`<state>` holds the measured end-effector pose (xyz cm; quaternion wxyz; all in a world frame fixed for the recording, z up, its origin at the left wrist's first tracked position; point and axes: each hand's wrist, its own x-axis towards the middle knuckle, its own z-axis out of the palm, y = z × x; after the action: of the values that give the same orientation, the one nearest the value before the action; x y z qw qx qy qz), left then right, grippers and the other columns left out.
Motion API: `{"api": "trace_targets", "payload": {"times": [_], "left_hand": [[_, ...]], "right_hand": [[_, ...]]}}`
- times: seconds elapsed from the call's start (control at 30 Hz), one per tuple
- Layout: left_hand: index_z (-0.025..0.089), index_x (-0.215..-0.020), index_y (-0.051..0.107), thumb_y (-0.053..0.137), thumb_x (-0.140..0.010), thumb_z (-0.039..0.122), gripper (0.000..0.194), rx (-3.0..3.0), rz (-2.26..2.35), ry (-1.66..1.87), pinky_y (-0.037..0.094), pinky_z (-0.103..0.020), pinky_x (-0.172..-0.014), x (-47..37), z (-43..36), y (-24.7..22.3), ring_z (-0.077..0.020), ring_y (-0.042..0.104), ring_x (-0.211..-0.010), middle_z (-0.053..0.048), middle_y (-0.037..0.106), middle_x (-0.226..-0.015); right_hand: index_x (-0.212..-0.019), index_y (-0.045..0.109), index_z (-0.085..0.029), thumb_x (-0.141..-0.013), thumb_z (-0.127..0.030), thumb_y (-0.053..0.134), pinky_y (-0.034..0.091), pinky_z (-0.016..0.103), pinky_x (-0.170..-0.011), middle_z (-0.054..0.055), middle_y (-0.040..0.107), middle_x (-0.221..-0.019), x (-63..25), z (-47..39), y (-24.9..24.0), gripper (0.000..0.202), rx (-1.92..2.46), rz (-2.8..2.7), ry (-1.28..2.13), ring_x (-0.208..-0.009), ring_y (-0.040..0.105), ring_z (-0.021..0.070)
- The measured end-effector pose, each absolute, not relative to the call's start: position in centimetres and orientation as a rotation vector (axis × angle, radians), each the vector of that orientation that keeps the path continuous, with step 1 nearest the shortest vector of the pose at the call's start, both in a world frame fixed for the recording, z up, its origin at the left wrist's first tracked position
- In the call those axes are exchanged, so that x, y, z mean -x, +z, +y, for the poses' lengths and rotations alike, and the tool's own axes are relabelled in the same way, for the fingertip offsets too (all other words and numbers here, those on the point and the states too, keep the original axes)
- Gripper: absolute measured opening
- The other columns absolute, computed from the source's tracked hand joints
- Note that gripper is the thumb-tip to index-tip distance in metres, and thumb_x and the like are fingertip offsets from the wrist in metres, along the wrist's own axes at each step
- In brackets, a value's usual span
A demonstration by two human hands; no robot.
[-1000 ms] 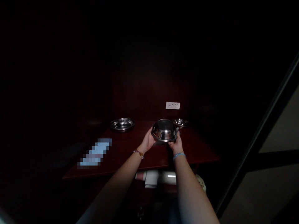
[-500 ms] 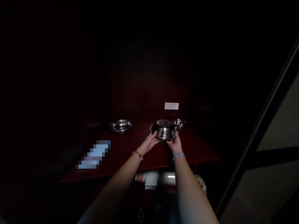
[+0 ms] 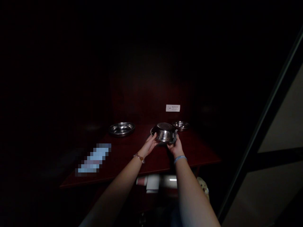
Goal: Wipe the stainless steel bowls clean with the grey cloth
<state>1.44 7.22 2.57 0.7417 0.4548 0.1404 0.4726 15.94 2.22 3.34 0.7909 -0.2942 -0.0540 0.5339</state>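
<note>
A shiny metal bowl [image 3: 164, 132] is held upside down over the dark red table [image 3: 132, 154], its base facing up. My left hand [image 3: 149, 145] grips the rim on the left, thumb on the outer wall and fingers beneath. On the other side my right hand [image 3: 175, 146] holds the bowl together with a grey cloth [image 3: 175, 136] pressed against its wall. Behind the bowl, to the right, a smaller metal bowl [image 3: 181, 126] stands upright on the table. Farther left sits a wide metal basin [image 3: 122, 129], also upright.
A white power socket [image 3: 173, 108] is on the back wall. A pixelated bluish patch [image 3: 93, 160] covers something at the table's left. Below the front edge are a sleeve of paper cups [image 3: 168, 181] and a white box [image 3: 152, 183]. A dark frame [image 3: 262, 126] slants along the right.
Both hands still hold the upturned bowl at about the same height. The view has shifted very slightly, and the bowl's tilt looks a little different.
</note>
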Motion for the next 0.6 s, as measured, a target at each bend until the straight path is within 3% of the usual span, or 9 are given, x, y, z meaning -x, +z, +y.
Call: {"api": "trace_targets", "payload": {"times": [0.6], "left_hand": [[0.017, -0.113, 0.06, 0.065, -0.086, 0.027, 0.029, -0.983, 0.328, 1.049, 0.053, -0.027, -0.08, -1.45, 7.22, 2.47, -0.014, 0.065, -0.084, -0.01, 0.068, -0.107]], "right_hand": [[-0.09, 0.066, -0.023, -0.09, -0.04, 0.054, 0.055, 0.027, -0.062, -0.002, 0.072, -0.071, -15.95, 2.1, 3.27, 0.021, 0.675, -0.133, 1.145, -0.064, 0.067, 0.0142]]}}
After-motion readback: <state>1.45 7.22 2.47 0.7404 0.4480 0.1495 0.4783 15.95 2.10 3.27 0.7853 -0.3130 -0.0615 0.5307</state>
